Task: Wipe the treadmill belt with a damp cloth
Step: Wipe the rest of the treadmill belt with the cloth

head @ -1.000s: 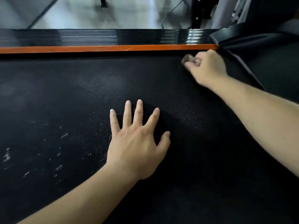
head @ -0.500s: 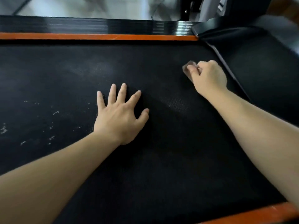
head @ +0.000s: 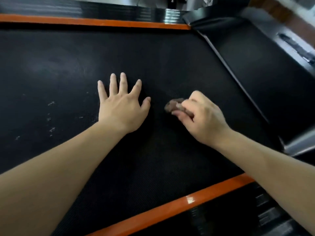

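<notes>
Black textured rubber is filling most of the head view. I am looking down at the treadmill belt (head: 153, 53), which is running left to right between two orange side rails, the far rail (head: 85, 22) and the near rail (head: 179, 203).

The left hand (head: 121, 106) is lying flat on the belt near its middle, palm down, with its fingers (head: 123, 80) straight and spread, holding nothing.

The right hand (head: 202, 120) is sitting just to the right of it, not touching it, and is curling round a small wadded cloth (head: 172, 105). The cloth is brownish-grey. It is sticking out past the fingertips on the left side of that hand and is resting against the belt surface. I am reading this grip as a tight hold on the cloth. That hand is blurring, so I cannot tell the exact finger placement.

Left of the left hand, white specks (head: 51, 116) are lying scattered on the belt. At the far right, a black housing (head: 255, 68) is bordering the belt.
</notes>
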